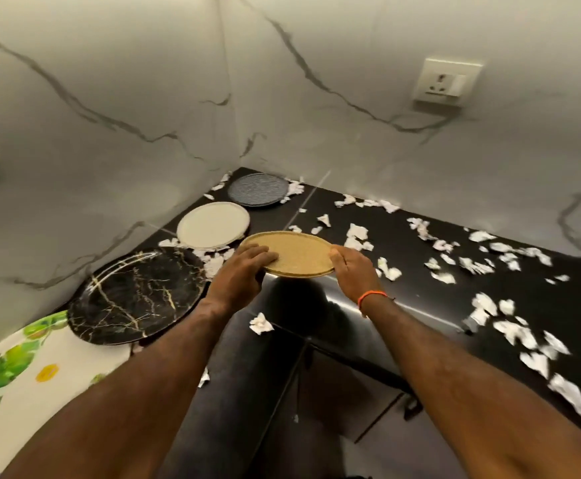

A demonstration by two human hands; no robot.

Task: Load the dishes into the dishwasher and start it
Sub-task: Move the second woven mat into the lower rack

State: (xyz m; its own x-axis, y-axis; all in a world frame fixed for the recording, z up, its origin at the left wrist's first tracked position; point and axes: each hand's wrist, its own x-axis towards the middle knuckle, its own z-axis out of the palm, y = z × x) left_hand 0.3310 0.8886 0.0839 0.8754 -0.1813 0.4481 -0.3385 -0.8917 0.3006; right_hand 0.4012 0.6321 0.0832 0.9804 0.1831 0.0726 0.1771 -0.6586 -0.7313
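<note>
Head view, one frame. Gold plate (291, 254) held between both hands above the dark surface (420, 292), near level, far edge tipped slightly up; its shadow falls on the glossy top just below it. Left hand (239, 274) grips the plate's left edge: fingers curled over the top face, thumb not visible, presumably under the rim but cannot tell. Right hand (353, 267) grips the right edge, fingers wrapped round the rim; orange band (372, 297) at that wrist. Plate lies between the two hands, touching both, forearms reaching in from the bottom of the frame. Other dishes lie flat along the left wall: black marbled plate (137, 295) just left of the left hand, apart from it; cream plate (213, 224) just behind the gold plate, its near edge partly hidden by it; grey textured plate (258, 190) in the far corner; a white plate with green leaf print (23, 368) at lower left, its edge under the black one. Crumpled white paper scraps (510, 326) scattered over the surface, dense on the right. Wall socket (444, 81) on the marble-look wall (109, 98), upper right.
</note>
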